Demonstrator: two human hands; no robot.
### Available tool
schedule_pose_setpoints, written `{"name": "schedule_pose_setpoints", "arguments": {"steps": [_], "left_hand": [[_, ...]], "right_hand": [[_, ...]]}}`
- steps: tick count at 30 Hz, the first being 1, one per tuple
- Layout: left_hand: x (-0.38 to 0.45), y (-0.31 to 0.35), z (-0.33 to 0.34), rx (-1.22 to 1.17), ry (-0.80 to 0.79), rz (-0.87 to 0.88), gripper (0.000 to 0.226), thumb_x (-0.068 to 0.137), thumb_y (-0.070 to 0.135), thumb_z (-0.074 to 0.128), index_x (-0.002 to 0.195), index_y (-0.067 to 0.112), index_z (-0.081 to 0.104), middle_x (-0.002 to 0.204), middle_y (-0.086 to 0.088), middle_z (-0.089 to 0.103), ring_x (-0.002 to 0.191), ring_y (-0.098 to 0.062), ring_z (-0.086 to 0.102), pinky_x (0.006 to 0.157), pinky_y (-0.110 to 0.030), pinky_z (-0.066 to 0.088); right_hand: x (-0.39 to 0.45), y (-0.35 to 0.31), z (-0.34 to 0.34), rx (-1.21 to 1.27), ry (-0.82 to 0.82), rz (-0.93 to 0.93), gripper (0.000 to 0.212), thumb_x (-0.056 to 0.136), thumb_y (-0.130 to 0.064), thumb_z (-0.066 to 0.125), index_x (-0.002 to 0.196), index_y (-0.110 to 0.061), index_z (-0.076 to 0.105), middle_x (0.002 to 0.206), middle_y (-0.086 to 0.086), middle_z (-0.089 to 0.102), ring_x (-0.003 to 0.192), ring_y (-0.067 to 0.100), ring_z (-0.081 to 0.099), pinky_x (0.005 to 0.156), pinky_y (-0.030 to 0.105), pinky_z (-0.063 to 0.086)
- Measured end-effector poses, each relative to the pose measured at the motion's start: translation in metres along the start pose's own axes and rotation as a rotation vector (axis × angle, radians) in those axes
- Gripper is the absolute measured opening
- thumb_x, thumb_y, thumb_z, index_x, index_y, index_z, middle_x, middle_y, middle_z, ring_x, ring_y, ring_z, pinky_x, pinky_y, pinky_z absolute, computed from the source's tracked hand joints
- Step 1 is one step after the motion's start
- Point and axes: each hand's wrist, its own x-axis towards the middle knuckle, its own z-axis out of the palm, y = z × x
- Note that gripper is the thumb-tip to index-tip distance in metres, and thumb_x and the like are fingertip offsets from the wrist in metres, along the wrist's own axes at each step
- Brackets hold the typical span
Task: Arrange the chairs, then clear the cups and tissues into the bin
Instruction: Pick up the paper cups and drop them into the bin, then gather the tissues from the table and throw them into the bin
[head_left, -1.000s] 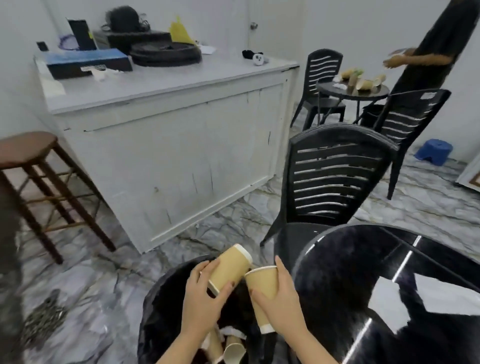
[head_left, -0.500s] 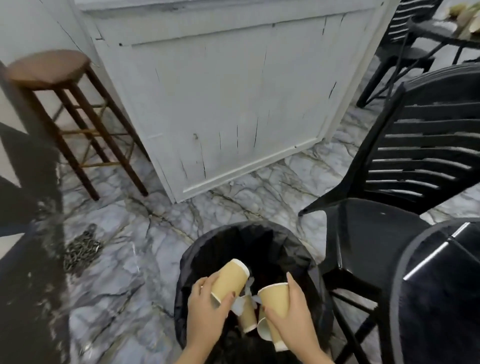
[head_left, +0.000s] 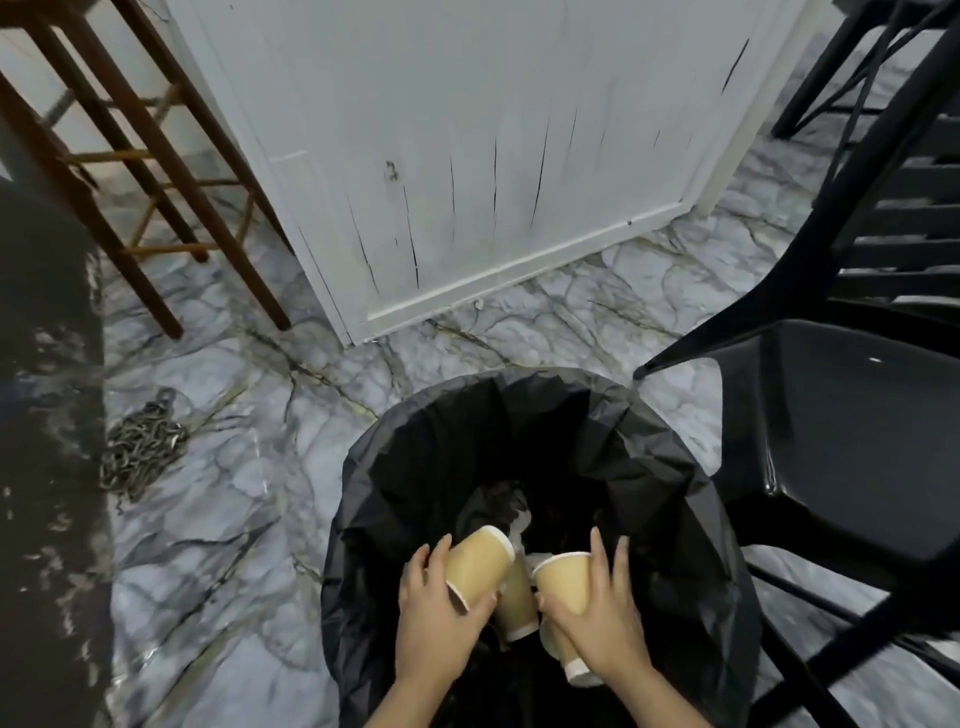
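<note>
Holding two tan paper cups over the open mouth of the bin (head_left: 670, 452), which I'll use as the landmark. Far left of the bin: a dark blurred mass (head_left: 47, 415) runs down the frame edge, can't tell what it is. Up-left of the bin, a wooden stool (head_left: 156, 171), only legs and rungs in view, feet on the marble floor (head_left: 249, 426). Left of the bin on the floor, a small heap of metal chain (head_left: 140, 447), well apart from the liner. Behind the bin, a white cabinet (head_left: 467, 156) with cracked paint, its bottom corner near the bin's far rim. Bin itself is lined with a black bag, rim folded over. My left hand (head_left: 436, 618) is over the bin's near-left side, fingers and thumb wrapped round the left cup (head_left: 475, 564); that cup is tilted, white rim pointing up and away from me. Between my hands, inside the bin, another cup (head_left: 517, 597) lies loose, with bits of white tissue (head_left: 519, 527) just beyond it, deeper in the bag. My right hand (head_left: 602, 623) is over the bin's near-right side, fingers curled round the right cup (head_left: 563, 584), open mouth facing left toward the other cup. A further cup end sticks out below that hand; can't tell if it's nested in the grip or lying in the bin. Right of the bin, a black plastic chair (head_left: 841, 441), seat just beside the liner's rim, slatted back up-right. A second black chair shows partly at the top-right corner, behind the bin.
</note>
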Motion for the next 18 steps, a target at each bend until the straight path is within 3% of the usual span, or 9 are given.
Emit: {"name": "schedule_pose_setpoints", "arguments": {"steps": [2, 5, 14, 18], "left_hand": [[-0.003, -0.002, 0.005, 0.194, -0.050, 0.022, 0.088, 0.079, 0.060, 0.056, 0.147, 0.026, 0.011, 0.157, -0.008, 0.006, 0.144, -0.030, 0.005, 0.117, -0.040, 0.013], [-0.010, 0.005, 0.001, 0.319, -0.093, 0.028, 0.086, 0.083, 0.063, 0.045, 0.147, 0.028, -0.001, 0.158, -0.006, -0.008, 0.145, -0.028, -0.008, 0.117, -0.041, 0.003], [-0.040, 0.072, -0.072, 0.340, -0.094, 0.002, 0.076, 0.085, 0.061, 0.043, 0.146, 0.031, 0.007, 0.158, 0.001, -0.010, 0.145, -0.019, -0.010, 0.118, -0.041, 0.003], [-0.053, 0.115, -0.115, 0.353, -0.093, 0.002, 0.074, 0.085, 0.062, 0.042, 0.146, 0.033, 0.010, 0.158, 0.003, -0.007, 0.145, -0.018, -0.006, 0.118, -0.042, 0.006]], "right_hand": [[-0.001, 0.003, 0.005, -0.135, -0.029, 0.012, 0.107, 0.072, -0.069, 0.055, 0.135, -0.041, -0.027, 0.151, 0.004, -0.034, 0.144, 0.027, -0.013, 0.114, 0.049, 0.015], [-0.010, -0.003, 0.005, -0.172, -0.033, 0.001, 0.104, 0.074, -0.072, 0.049, 0.133, -0.040, -0.030, 0.150, 0.004, -0.036, 0.143, 0.029, -0.016, 0.114, 0.050, 0.011], [-0.061, -0.063, -0.063, -0.131, -0.055, -0.055, 0.101, 0.074, -0.062, 0.054, 0.141, -0.038, -0.018, 0.155, 0.003, -0.024, 0.145, 0.028, -0.004, 0.113, 0.045, 0.024], [-0.086, -0.101, -0.113, -0.146, -0.052, -0.107, 0.115, 0.048, -0.086, 0.039, 0.138, -0.044, -0.019, 0.155, 0.001, -0.024, 0.145, 0.025, 0.002, 0.111, 0.042, 0.028]]}}
